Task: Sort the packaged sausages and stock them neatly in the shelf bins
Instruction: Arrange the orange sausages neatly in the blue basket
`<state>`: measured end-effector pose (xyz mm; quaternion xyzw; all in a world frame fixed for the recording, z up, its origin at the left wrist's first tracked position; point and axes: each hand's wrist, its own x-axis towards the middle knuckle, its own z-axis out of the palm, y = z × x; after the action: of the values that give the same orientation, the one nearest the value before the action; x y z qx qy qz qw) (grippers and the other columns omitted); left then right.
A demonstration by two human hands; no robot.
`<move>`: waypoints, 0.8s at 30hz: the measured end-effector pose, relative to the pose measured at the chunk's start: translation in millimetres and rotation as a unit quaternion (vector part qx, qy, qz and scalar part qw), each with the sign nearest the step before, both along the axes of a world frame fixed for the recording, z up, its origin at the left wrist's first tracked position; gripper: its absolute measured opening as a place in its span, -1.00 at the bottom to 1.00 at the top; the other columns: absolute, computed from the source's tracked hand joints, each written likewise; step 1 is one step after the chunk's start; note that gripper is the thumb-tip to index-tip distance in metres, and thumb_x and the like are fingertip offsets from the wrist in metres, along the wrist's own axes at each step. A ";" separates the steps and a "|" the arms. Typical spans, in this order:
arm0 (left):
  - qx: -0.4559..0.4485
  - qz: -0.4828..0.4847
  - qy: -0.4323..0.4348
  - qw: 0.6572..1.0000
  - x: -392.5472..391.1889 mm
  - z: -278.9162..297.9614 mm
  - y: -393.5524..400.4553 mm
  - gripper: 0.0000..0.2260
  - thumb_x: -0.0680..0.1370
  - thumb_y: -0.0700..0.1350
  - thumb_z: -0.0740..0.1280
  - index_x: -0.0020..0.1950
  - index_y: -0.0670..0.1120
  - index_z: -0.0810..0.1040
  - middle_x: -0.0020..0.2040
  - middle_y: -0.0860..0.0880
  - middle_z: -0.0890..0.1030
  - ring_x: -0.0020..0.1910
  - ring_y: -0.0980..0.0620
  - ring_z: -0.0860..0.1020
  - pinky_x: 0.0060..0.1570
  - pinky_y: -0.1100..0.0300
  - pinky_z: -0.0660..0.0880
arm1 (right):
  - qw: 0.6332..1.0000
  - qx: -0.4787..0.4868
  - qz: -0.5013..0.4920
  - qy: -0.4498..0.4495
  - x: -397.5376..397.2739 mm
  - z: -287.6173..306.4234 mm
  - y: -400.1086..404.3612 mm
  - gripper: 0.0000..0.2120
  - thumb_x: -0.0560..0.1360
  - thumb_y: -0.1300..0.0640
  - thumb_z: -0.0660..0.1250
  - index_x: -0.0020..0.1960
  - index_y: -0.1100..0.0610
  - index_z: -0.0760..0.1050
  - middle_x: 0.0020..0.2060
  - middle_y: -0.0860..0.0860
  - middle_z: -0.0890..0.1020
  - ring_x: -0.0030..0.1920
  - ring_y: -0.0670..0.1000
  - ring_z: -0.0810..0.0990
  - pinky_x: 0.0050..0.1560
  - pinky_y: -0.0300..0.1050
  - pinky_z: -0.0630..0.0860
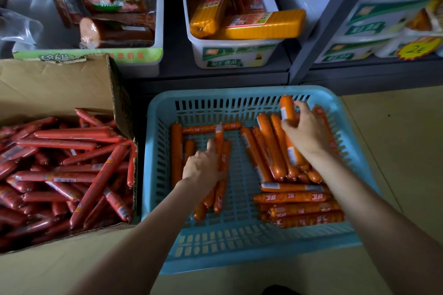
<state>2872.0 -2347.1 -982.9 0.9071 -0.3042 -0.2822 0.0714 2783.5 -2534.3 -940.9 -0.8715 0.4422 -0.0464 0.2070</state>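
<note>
A light blue slatted basket [153, 141] on the floor holds several orange packaged sausages. My left hand [203, 167] grips a small bundle of thin orange sausages [221, 165] in the basket's left half. My right hand [306, 132] holds an upright orange sausage [287, 106] above a row of thicker orange sausages [271, 148] on the right. More orange sausages [297, 208] lie stacked crosswise at the front right.
An open cardboard box [55, 84] at the left is full of red sausages [67, 170]. On the dark shelf behind stand a white bin of yellow sausage packs [239, 55], a bin with dark sausages [96, 55] and labelled bins [374, 29] at right. A shelf post [335, 17] runs diagonally.
</note>
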 end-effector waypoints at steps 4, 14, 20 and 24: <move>-0.045 0.041 0.027 0.998 -6.1 4.2 -10.7 -0.44 0.55 -0.11 0.31 0.47 -0.05 0.12 0.15 -0.14 0.55 0.10 -0.13 0.56 -0.09 0.12 0.47 | 0.989 -0.035 0.009 0.142 -22.4 -15.2 -12.8 -0.52 0.52 0.13 0.31 0.40 0.14 0.30 0.32 0.21 0.36 0.34 0.23 0.32 0.33 0.06 0.30; -0.011 0.031 0.052 0.998 3.8 2.3 6.2 -0.61 0.51 -0.04 0.35 0.30 -0.05 0.38 0.13 -0.10 0.57 0.11 -0.11 0.55 -0.09 0.14 0.45 | 0.968 -0.022 0.228 0.107 -10.6 -51.0 70.1 -0.35 0.55 -0.02 0.27 0.53 0.12 0.08 0.33 0.15 0.45 0.32 0.15 0.42 0.30 0.00 0.37; -0.011 0.024 0.061 0.998 -1.4 2.5 16.0 -0.61 0.48 0.03 0.35 0.28 0.01 0.40 0.13 -0.08 0.57 0.14 -0.13 0.54 0.06 0.09 0.46 | 0.973 -0.052 0.193 0.119 -4.9 -70.2 101.5 -0.33 0.30 -0.05 0.50 0.26 0.20 0.30 -0.15 0.17 0.67 -0.10 0.21 0.64 -0.16 -0.03 0.53; -0.016 0.045 0.041 0.998 1.3 2.8 18.9 -0.68 0.51 0.02 0.33 0.24 -0.01 0.47 0.13 -0.09 0.59 0.13 -0.12 0.55 0.07 0.12 0.44 | 0.981 0.016 0.180 0.066 4.4 -74.3 115.2 -0.37 0.47 0.02 0.35 0.42 0.10 0.12 0.07 0.16 0.59 0.06 0.21 0.59 -0.03 0.01 0.48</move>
<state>2873.4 -2328.2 -980.1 0.9063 -0.2643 -0.3107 0.1109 2787.9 -2419.1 -1015.2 -0.9346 0.2914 0.0561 0.1959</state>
